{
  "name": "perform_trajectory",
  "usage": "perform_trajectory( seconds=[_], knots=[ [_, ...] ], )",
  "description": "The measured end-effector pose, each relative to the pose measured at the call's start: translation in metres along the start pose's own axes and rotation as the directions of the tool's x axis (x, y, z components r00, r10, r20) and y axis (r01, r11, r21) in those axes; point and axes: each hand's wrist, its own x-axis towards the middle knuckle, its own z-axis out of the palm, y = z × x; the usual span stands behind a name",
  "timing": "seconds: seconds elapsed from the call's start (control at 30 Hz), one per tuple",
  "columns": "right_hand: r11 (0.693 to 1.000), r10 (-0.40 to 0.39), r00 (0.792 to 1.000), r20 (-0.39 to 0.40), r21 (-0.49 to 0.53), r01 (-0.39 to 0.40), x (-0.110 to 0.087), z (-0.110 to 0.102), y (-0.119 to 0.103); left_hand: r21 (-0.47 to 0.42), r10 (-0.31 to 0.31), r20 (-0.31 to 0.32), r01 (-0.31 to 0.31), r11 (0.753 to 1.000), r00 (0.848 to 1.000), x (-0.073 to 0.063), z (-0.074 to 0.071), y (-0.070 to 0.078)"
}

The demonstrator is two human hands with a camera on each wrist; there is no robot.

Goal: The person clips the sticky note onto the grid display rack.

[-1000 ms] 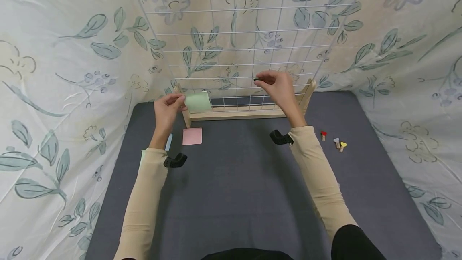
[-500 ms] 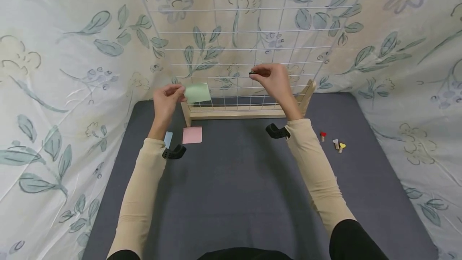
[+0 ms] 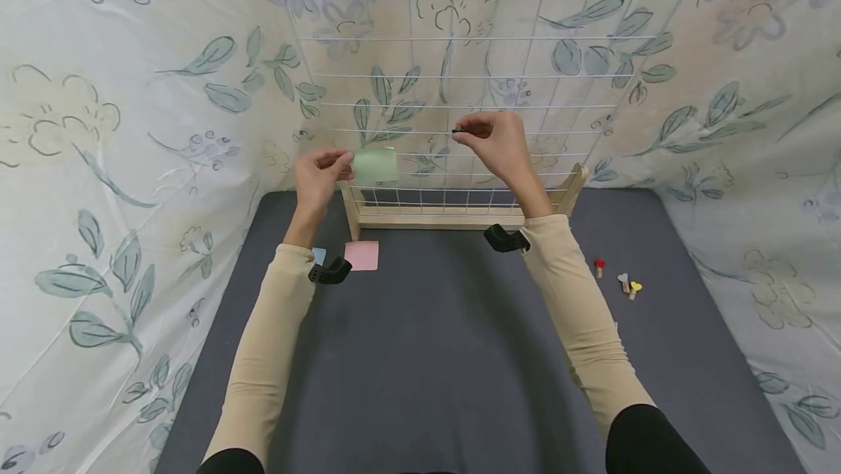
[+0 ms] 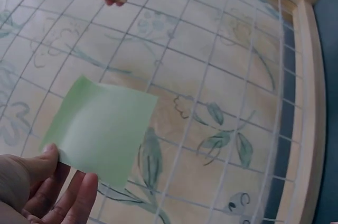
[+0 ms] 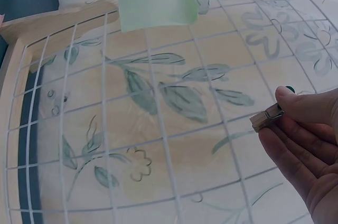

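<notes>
Between thumb and fingers my left hand [image 3: 320,180] pinches a green sticky note [image 4: 105,129] by one edge, in front of the lower left of a white wire grid [image 3: 489,106]. My right hand [image 3: 497,144] pinches a small wooden clothespin [image 5: 267,117] with a dark green top, in front of the grid's middle. In the right wrist view the clothespin's wooden tip points towards the grid, apart from the note. Both hands are raised above the table.
The grid stands in a wooden base [image 3: 434,220] at the back of the grey table [image 3: 420,357]. A pink sticky note [image 3: 362,255] and a blue one [image 3: 318,255] lie at left. Clothespins with red [image 3: 599,267], white [image 3: 623,281] and yellow [image 3: 634,289] hearts lie at right.
The head view has shifted, so the scene sits lower and further right. My right hand has risen slightly and moved left along the grid with the clothespin. The left hand still holds the green note.
</notes>
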Motion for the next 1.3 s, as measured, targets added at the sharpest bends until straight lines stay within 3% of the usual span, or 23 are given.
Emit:
perform_trajectory(
  seconds=[0.17, 0.33, 0.7, 1.0, 1.3],
  knots=[
    [1.0, -0.022, 0.999, -0.031, -0.007, 0.022, 0.005, -0.002, -0.006, -0.004, 0.014, -0.005, -0.014, 1.0, 1.0, 0.007, 0.006, 0.009],
    [0.999, -0.043, 0.999, -0.013, -0.002, 0.043, 0.01, -0.002, -0.018, -0.025, 0.04, -0.007, -0.04, 0.999, 0.999, 0.015, 0.007, 0.02],
    [0.997, -0.071, 0.997, -0.015, -0.015, 0.071, 0.024, -0.007, -0.039, 0.077, 0.12, 0.001, -0.12, 0.99, 0.993, 0.024, 0.009, 0.043],
    [0.996, -0.091, 0.996, -0.015, 0.002, 0.091, 0.036, -0.005, -0.057, 0.032, 0.137, 0.0, -0.137, 0.99, 0.991, 0.034, 0.005, 0.066],
    [0.989, -0.149, 0.987, -0.064, 0.002, 0.15, 0.049, -0.008, -0.084, -0.034, 0.2, 0.025, -0.199, 0.979, 0.979, 0.046, 0.004, 0.091]
  ],
)
